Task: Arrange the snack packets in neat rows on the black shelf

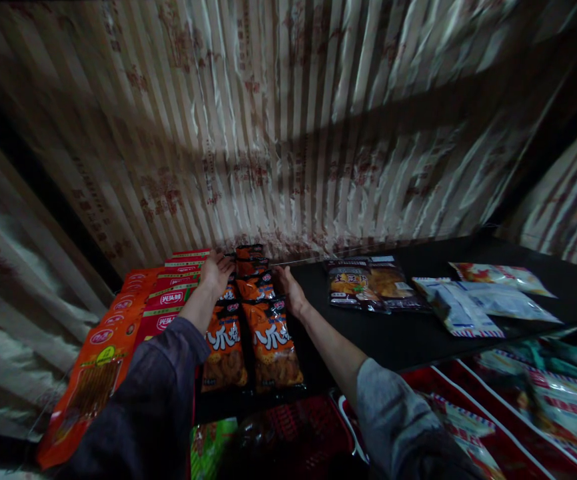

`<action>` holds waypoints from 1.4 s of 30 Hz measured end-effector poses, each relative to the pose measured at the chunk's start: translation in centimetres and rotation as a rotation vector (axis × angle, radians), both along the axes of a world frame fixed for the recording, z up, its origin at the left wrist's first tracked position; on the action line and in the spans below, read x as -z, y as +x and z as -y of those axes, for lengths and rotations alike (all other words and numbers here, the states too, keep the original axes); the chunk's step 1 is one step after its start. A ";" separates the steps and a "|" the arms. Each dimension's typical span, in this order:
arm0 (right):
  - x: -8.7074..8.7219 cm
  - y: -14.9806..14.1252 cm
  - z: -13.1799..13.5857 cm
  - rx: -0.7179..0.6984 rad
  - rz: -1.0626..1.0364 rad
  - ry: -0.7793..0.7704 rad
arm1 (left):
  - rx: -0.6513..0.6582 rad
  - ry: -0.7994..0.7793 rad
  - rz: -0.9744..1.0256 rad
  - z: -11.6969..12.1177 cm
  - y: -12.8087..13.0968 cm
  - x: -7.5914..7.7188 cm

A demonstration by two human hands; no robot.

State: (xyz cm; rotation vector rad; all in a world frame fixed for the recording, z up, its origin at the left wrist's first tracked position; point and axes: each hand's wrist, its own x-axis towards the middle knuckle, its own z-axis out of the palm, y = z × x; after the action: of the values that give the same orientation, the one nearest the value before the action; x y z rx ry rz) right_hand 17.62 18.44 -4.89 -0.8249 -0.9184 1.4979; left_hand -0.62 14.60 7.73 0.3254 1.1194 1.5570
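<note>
Two columns of orange-and-black snack bags [272,343] lie overlapping on a black shelf [313,340]. My left hand [216,272] reaches to the back of the left column, its fingers stretched out over the bags there. On the right side of the other column is my right hand [291,290], open, with its fingers pointing to the back beside the rear bags [251,257]. Some left fingertips are hard to make out in the dim light. Neither hand visibly grips a bag.
Left of my left arm lie red packets [171,300] and long orange packets [101,363] in overlapping rows. Brown snack bags [351,283] and white-blue packets [461,307] lie to the right. Striped plastic sheeting [278,133] hangs behind the shelf. Below are red bags [468,387] and a green packet [211,447].
</note>
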 end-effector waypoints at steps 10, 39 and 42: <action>-3.9 1.9 7.9 0.168 0.070 0.076 | 0.173 0.248 -0.147 14.0 3.3 1.1; 2.1 -1.4 26.6 0.346 1.018 0.443 | 0.472 0.136 -1.028 25.4 6.2 11.8; 1.9 -1.1 26.8 0.315 1.025 0.467 | 0.461 0.099 -1.130 25.7 6.4 11.3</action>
State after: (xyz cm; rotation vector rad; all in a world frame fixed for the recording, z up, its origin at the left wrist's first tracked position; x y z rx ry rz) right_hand 16.49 -8.37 -6.83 -1.3181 -1.6962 0.4721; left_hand 5.73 -11.10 -3.52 1.5395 1.6282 0.9555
